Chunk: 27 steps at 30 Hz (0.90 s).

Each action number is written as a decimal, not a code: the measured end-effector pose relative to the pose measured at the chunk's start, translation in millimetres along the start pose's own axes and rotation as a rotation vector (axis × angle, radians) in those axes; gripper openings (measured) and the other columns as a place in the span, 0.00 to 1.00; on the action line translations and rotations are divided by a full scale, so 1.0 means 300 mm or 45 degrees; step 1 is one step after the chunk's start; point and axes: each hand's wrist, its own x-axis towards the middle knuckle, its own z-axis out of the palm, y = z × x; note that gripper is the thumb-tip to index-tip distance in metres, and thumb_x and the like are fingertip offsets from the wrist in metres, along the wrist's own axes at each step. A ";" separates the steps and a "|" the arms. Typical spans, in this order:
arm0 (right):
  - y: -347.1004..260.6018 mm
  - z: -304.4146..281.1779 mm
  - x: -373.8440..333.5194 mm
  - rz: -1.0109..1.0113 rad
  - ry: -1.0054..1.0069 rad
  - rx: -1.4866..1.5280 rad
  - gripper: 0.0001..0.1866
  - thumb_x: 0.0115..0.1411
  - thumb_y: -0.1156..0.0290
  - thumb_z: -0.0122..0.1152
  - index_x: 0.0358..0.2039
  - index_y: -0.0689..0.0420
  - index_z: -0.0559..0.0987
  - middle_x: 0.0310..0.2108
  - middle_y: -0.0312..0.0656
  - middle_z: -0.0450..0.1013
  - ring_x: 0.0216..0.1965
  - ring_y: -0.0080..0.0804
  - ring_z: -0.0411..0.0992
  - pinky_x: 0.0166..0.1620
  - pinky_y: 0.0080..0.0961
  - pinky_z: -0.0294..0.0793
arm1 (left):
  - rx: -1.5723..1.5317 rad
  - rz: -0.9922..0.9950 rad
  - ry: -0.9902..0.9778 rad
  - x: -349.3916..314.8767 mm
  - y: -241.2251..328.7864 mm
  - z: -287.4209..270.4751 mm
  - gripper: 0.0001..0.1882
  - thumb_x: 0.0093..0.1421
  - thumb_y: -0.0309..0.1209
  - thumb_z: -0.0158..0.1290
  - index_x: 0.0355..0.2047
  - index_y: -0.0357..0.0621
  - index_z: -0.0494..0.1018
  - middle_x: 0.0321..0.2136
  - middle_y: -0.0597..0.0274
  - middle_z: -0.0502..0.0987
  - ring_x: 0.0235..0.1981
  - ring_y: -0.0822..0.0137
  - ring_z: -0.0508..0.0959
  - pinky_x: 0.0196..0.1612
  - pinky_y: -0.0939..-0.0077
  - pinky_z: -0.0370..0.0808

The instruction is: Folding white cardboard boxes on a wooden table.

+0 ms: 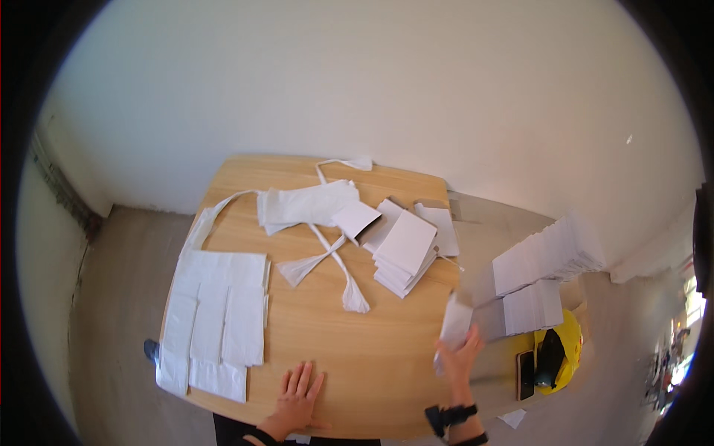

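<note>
From my end I see a pale wood-grain table (394, 357) with rounded corners. At its left lies a layered stack of smooth, flat white sheets (227, 279); toward the back, a slanting pile of flat white cardboard boxes (406, 241). The slim white rectangular box (456, 318), motion-blurred, is at the table's right side, its long axis pointing away from me, far end leaning slightly right. My right hand (460, 353) grips its near part, fingers curled round; my left hand (297, 401) rests empty, fingers spread.
</note>
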 end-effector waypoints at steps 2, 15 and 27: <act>-0.025 -0.015 -0.142 -0.062 -0.111 -0.082 0.53 0.37 0.65 0.73 0.61 0.64 0.53 0.52 0.57 0.56 0.53 0.51 0.58 0.56 0.40 0.60 | 0.051 -0.029 -0.005 0.004 -0.001 -0.005 0.65 0.28 0.71 0.57 0.63 0.44 0.53 0.64 0.41 0.48 0.65 0.45 0.48 0.63 0.45 0.45; -0.050 0.073 -0.423 -0.414 -0.340 -0.298 0.57 0.35 0.60 0.75 0.61 0.63 0.51 0.50 0.59 0.57 0.52 0.54 0.57 0.54 0.43 0.61 | -0.124 -0.007 0.058 0.012 -0.017 0.039 0.65 0.32 0.68 0.59 0.64 0.43 0.48 0.65 0.41 0.41 0.66 0.44 0.39 0.65 0.48 0.39; -0.261 -0.021 -0.613 -0.522 -0.269 0.054 0.59 0.33 0.58 0.76 0.61 0.64 0.51 0.51 0.57 0.54 0.52 0.53 0.57 0.53 0.41 0.63 | -1.685 -0.121 0.184 -0.054 0.170 -0.117 0.21 0.62 0.33 0.50 0.52 0.35 0.64 0.43 0.54 0.74 0.47 0.64 0.72 0.51 0.73 0.69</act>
